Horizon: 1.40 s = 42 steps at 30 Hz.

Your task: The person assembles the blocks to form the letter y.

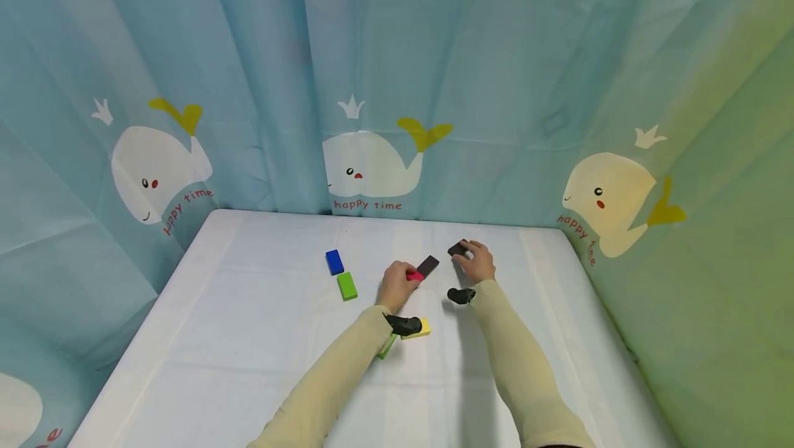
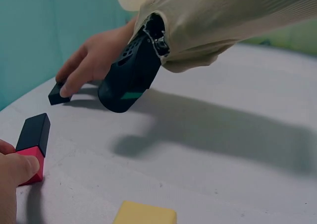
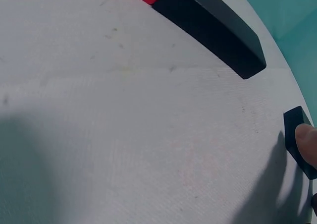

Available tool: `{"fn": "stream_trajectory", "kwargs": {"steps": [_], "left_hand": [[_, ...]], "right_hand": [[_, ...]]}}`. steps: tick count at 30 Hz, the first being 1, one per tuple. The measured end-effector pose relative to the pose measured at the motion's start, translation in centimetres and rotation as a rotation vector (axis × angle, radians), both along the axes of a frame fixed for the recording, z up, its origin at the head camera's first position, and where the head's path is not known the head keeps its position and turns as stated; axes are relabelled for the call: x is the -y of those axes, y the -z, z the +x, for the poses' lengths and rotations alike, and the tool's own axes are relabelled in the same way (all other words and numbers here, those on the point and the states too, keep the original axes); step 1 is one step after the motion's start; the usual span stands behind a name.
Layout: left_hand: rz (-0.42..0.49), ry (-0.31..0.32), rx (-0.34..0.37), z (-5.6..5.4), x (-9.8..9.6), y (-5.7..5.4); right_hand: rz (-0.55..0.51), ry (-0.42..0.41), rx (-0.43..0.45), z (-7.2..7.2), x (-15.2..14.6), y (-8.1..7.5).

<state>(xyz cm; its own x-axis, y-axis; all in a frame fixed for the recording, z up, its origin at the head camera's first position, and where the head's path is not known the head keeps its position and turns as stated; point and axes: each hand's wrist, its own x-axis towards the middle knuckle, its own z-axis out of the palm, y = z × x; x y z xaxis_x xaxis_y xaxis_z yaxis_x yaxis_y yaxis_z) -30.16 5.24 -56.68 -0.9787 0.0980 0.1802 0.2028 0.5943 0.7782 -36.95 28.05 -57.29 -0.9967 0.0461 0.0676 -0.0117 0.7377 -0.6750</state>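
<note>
My left hand (image 1: 397, 284) pinches a red block (image 2: 30, 157) between thumb and fingers. The red block's end meets the end of a black block (image 1: 428, 267), the two lying in one line on the table. Farther right, my right hand (image 1: 478, 263) grips a second black block (image 1: 457, 248) near the table's back edge. In the right wrist view only the thumb (image 3: 307, 140) shows on that second block (image 3: 293, 125), and the rest of the hand is cut off.
Left of the hands lie a blue block (image 1: 334, 262) and a green block (image 1: 347, 286). Under the left wrist are a yellow block (image 1: 424, 329) and another green block (image 1: 387, 347), both partly hidden. A whale-printed curtain (image 1: 509, 89) stands behind the white table (image 1: 248, 338).
</note>
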Motion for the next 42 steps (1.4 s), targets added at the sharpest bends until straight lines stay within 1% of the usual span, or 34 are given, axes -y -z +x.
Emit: {"fn": "stream_trajectory", "kwargs": {"steps": [5,7,9,12,17,22,25,31,35,42], "left_hand": [[-0.001,-0.008,0.036,0.1,0.0,0.0],[-0.007,-0.011,0.045,0.0,-0.1,0.0],[-0.009,-0.013,0.047,0.0,-0.1,0.0],[-0.005,-0.015,0.05,0.0,-0.1,-0.2],[0.005,-0.013,0.053,0.0,-0.1,-0.3],[0.012,-0.009,0.037,0.1,-0.1,-0.2],[0.009,-0.012,0.03,0.1,-0.1,-0.2],[-0.007,-0.018,0.037,-0.1,-0.1,-0.3],[-0.01,-0.018,0.037,0.0,-0.1,-0.4],[0.005,-0.007,0.036,0.2,0.0,-0.6]], "right_hand": [[0.017,0.023,-0.011,-0.2,0.1,0.8],[0.019,0.029,-0.015,-0.2,0.2,0.9],[0.022,0.029,-0.027,-0.2,0.3,0.8],[-0.003,0.014,-0.058,0.0,0.5,0.4],[-0.038,-0.039,-0.116,0.2,0.8,-0.3],[-0.051,-0.062,-0.099,0.3,1.1,-0.5],[-0.035,-0.059,-0.08,0.3,1.3,-0.4],[-0.009,-0.058,-0.086,0.6,2.0,-0.7],[0.028,-0.073,-0.085,0.4,2.2,-0.4],[-0.021,-0.066,-0.084,0.2,2.4,0.0]]}}
